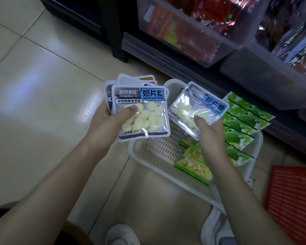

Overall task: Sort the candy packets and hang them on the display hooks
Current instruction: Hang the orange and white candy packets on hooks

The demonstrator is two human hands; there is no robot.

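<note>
Above the tiled floor [42, 89], the left hand [109, 121] gripped a fanned stack [143, 114] of milk-tablet packets. Its thumb pressed on the clear front of the top one, and its fingers were curled out of sight behind. Just right of that hand, the right hand [210, 133] pinched a single matching packet [193, 108] by its lower corner. The thumb lay on the front, and the packet tilted up and away from the palm. The two lots sat close, edges nearly meeting.

Under the right hand sat a white slotted basket [159, 151] on the floor. Yellow packets [194, 165] lay in it beneath the wrist. Beyond the right hand's fingers, green packets [237, 121] printed with durians were fanned over the basket's far rim. Farther right of that hand lay a red crate [293, 200]. Ahead of both hands, clear bins [180, 38] of red-wrapped goods stood on a dark shelf. White shoes [121, 234] showed below the forearms.
</note>
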